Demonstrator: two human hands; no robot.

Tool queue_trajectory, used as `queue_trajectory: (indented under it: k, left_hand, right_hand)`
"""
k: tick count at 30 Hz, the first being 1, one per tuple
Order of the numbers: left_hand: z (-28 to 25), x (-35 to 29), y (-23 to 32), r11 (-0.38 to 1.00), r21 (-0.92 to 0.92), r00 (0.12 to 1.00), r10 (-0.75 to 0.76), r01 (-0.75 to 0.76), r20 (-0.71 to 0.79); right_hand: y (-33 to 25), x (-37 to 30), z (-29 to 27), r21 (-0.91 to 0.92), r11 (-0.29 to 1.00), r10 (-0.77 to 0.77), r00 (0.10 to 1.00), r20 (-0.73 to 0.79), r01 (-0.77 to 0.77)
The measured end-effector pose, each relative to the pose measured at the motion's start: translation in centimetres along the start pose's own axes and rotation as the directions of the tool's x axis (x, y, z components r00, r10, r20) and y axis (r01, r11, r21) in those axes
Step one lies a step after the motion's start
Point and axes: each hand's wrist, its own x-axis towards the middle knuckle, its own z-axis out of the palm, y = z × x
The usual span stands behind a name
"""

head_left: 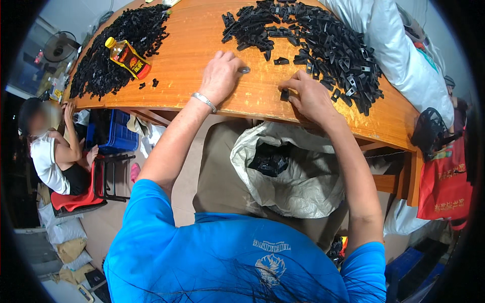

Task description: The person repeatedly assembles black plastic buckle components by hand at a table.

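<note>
My left hand [221,76], a silver bracelet at its wrist, rests on the wooden table with its fingers curled. A small grey oval piece [244,70] shows at its fingertips; its kind is unclear. Near the table's front edge, my right hand [309,96] pinches a small black plastic part [284,95] between thumb and fingers. Beyond it spreads a heap of black plastic parts [343,50], with one loose part [281,61] between the hands. Below the table edge, an open white woven sack [308,194] on my lap holds more black parts [270,160].
Smaller black pieces [108,65] form a heap on the table's [194,25] left, with a yellow-capped bottle [132,60] lying on them. At left, another person [55,151] sits on a red chair by a blue crate [118,132]. Large white bags [399,55] line the right side.
</note>
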Motion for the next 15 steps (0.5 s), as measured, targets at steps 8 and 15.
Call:
queue_trajectory:
  k: [8,15]
  left_hand:
    - [0.4,-2.1,4.8,0.887,-0.459,0.999,-0.045,0.047,0.016]
    - [0.3,-3.6,3.1,0.935,-0.342,0.995,-0.098,0.094,0.005]
  right_hand:
    - [-0.1,0.0,0.3,-0.031,0.996,-0.081,0.997,-0.004,0.081]
    - [-1.6,1.5,1.1,0.077,0.995,-0.048,0.994,-0.102,0.056]
